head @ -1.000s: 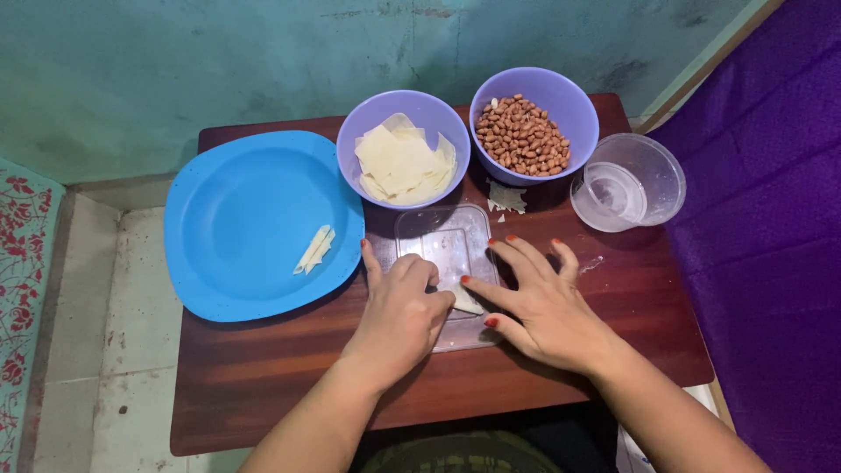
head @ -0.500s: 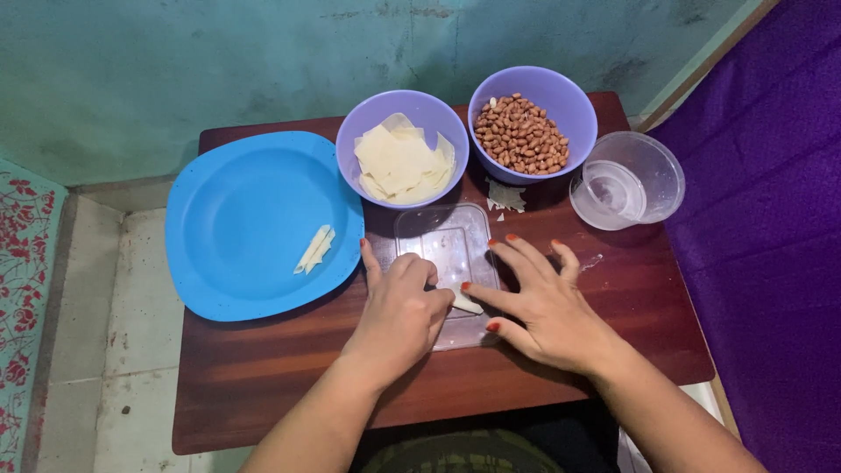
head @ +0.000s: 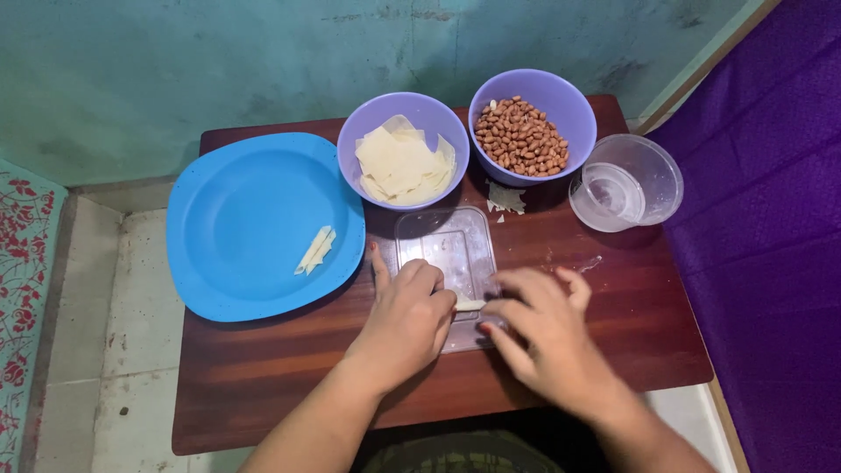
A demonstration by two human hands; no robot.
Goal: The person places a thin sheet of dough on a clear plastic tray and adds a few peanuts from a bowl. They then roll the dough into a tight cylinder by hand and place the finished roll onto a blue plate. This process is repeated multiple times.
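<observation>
At the lower centre of the frame, on the clear square plastic lid (head: 447, 263) lying flat on the dark wooden table (head: 263, 385), I see both hands closed in on a thin pale strip of rolled dough wrapper (head: 469, 304). My left hand (head: 405, 322) curls over its left end, fingers bent and pressing down; my right hand (head: 543, 337) pinches the right end between fingertips. I judge the strip very light, soft and limp, slightly tacky, easy to tear or unroll, so it is best held gently at both ends. Counting: one blue plastic plate (head: 254, 223) at the left with two rolled pieces (head: 314, 250) on it, two purple bowls, one of flat wrapper sheets (head: 403, 162), one of brown peanuts (head: 522, 138), and one clear round tub of water (head: 625, 182) at upper right.
</observation>
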